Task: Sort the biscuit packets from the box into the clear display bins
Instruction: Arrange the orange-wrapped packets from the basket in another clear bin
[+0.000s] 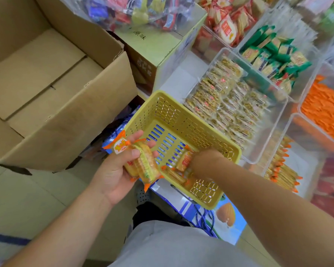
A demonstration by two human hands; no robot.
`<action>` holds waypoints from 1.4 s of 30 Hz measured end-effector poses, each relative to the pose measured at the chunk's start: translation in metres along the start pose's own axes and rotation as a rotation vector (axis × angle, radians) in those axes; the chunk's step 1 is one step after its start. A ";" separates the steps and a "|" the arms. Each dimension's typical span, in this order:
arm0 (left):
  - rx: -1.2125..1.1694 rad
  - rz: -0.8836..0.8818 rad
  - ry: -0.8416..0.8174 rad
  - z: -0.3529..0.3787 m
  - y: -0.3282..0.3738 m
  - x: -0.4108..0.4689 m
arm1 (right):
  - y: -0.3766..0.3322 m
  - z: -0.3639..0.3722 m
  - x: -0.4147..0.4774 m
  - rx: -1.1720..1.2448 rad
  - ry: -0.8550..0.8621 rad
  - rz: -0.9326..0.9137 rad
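My left hand point(116, 168) grips a small stack of orange-trimmed biscuit packets point(141, 162) just left of a yellow slotted basket point(181, 116). My right hand point(202, 160) reaches down into the basket, its fingers curled round another orange biscuit packet point(184, 159). A few more packets point(174, 175) lie on the basket floor near its front corner. A large brown cardboard box point(69, 105) stands open at the left, its inside showing only the bottom flaps. Clear display bins point(278, 105) sit to the right, one holding matching orange-tipped packets point(280, 170).
Other clear bins hold yellow point(228, 93), green point(274, 53), red-and-white point(229, 22) and orange point(324, 110) snacks. A printed carton point(152, 49) with a bag of mixed sweets point(135, 10) on it stands behind the basket. A blue bag point(226, 214) lies under the basket.
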State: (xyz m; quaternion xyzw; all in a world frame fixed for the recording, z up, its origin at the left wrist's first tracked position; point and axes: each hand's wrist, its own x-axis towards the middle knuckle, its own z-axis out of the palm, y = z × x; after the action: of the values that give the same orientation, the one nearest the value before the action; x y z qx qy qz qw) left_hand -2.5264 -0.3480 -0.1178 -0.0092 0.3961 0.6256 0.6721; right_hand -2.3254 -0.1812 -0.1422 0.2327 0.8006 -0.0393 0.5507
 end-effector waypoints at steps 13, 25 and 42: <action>0.062 0.007 0.035 0.002 -0.001 -0.002 | -0.043 0.004 0.034 1.257 0.126 0.011; 0.067 0.021 0.059 0.007 0.001 -0.003 | -0.049 0.006 0.022 1.192 0.088 -0.073; 0.177 0.020 0.100 0.135 -0.065 0.013 | 0.019 0.057 -0.147 2.497 0.618 -0.461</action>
State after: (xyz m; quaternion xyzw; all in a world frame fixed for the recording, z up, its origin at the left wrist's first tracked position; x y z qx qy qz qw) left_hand -2.4021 -0.2821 -0.0636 0.0229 0.4830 0.5938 0.6431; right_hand -2.2266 -0.2309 -0.0283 0.4415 0.3380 -0.7894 -0.2603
